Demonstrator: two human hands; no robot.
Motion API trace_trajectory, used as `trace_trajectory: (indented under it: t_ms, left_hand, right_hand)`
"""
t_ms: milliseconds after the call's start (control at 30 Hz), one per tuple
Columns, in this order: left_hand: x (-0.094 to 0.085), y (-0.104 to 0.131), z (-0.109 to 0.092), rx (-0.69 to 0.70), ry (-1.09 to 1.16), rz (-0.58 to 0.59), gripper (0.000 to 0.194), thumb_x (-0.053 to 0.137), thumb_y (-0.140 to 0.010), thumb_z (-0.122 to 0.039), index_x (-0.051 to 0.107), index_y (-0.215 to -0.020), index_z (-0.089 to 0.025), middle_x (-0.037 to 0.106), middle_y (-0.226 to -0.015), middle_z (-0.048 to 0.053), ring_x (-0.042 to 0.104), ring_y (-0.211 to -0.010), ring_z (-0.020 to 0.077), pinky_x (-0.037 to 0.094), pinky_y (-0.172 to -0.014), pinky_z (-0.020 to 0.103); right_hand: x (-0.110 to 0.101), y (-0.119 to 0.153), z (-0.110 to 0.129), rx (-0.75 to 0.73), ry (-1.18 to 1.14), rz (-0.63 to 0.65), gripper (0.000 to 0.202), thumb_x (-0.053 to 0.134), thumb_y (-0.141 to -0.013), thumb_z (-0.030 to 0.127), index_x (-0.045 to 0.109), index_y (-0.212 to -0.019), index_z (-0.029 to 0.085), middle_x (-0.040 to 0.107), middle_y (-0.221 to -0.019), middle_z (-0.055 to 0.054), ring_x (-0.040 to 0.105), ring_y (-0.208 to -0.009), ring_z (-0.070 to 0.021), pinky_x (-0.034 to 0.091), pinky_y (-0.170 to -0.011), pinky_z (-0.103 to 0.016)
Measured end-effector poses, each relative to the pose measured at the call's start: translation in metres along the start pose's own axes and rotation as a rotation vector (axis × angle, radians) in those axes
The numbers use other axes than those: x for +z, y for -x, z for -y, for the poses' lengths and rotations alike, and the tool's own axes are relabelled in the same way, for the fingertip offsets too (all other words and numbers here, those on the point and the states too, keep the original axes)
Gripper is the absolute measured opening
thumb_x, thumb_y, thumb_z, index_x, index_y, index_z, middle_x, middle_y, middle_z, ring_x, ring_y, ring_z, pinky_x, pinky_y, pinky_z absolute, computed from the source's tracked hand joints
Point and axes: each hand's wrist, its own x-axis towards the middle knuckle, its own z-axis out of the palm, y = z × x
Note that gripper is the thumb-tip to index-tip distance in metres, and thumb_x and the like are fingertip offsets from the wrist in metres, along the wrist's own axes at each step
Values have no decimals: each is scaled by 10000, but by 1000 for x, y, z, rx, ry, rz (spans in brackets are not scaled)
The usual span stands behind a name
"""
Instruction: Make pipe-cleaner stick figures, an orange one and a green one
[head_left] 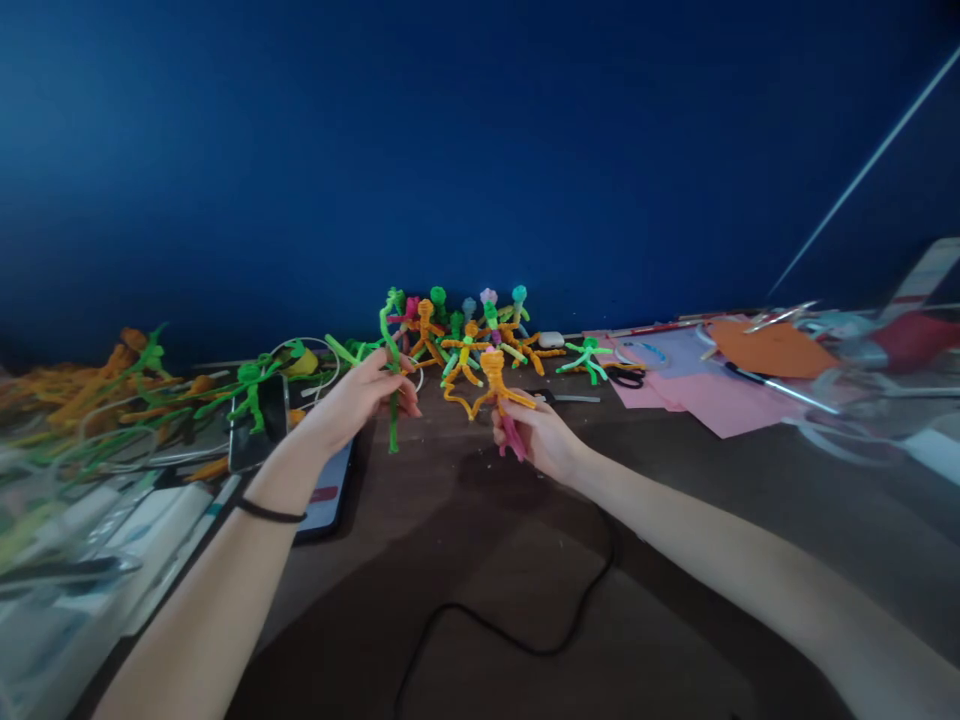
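My right hand (546, 436) is closed round the lower part of an orange and pink pipe-cleaner figure (493, 370), which stands upright with its head up and its pink end pointing down. An orange strand sticks out from it to the left. In my left hand (375, 390) the fingers pinch a green pipe cleaner (393, 425), its top bent over and its tail hanging below the fingers. Behind both hands stand several finished-looking pipe-cleaner figures (425, 325) in orange, green, pink and blue. A small green figure (589, 358) is to their right.
At the left are a pile of orange and green pipe cleaners (90, 385), a phone (259, 425) and a tablet (330, 495). Pink paper (724, 400), orange paper (772, 348) and scissors (626, 378) lie at the right. A black cable (517, 645) crosses the dark table before a blue wall.
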Motion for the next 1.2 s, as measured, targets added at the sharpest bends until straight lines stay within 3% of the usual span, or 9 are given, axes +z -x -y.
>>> trace_trajectory:
  t_ms: [233, 367, 467, 633, 933, 1067, 1200]
  left_hand:
    - [33, -9, 26, 9, 120, -15, 181, 448, -621, -61, 457, -770, -164, 543, -706, -17, 519, -608, 94, 403, -613, 245]
    - [46, -9, 34, -2, 90, 19, 101, 517, -703, -197, 482, -794, -169, 512, -695, -20, 467, -606, 92, 355, -557, 225]
    - [54, -5, 34, 33, 40, 47, 187, 564, -723, -321, 492, -815, -176, 485, -690, -27, 459, -606, 91, 362, -564, 228]
    - [61, -2, 26, -8, -3, 47, 269, 615, -684, -343, 484, -851, -178, 504, -747, -11, 492, -626, 101, 402, -557, 229]
    - [64, 0, 27, -81, 10, 24, 296, 609, -695, -313, 495, -942, -196, 536, -766, -16, 450, -558, 76, 378, -527, 219]
    - [65, -1, 27, -24, 16, -4, 313, 588, -712, -370, 535, -957, -182, 585, -892, 28, 533, -759, 141, 410, -643, 242]
    - [66, 0, 29, 29, 46, 0, 376, 583, -720, -364, 533, -1046, -185, 579, -1074, 47, 520, -977, 187, 407, -771, 256]
  right_hand:
    - [8, 3, -1, 7, 46, -61, 173, 628, -705, 274, 536, -799, 162, 567, -615, 18, 559, -515, -105, 475, -469, -240]
    - [10, 4, -3, -18, 107, -23, 198, 639, -698, 299, 547, -826, 178, 546, -562, 30, 554, -496, -117, 484, -455, -254]
    - [10, 5, -6, -62, 162, 47, 215, 623, -715, 316, 558, -872, 183, 526, -559, 36, 529, -478, -112, 492, -464, -278]
    - [8, 6, -10, -113, 297, 91, 217, 570, -757, 351, 561, -896, 185, 526, -566, 39, 452, -411, -78, 478, -485, -279]
    - [11, 5, -6, -202, 513, -71, 232, 650, -663, 294, 578, -850, 177, 603, -797, 8, 557, -681, -105, 452, -685, -251]
    - [13, 5, -5, -199, 524, -32, 220, 635, -672, 276, 576, -861, 180, 609, -793, 2, 562, -661, -110, 454, -674, -263]
    - [15, 7, -4, -179, 565, 3, 185, 631, -669, 248, 580, -827, 166, 603, -718, 9, 556, -620, -108, 445, -634, -254]
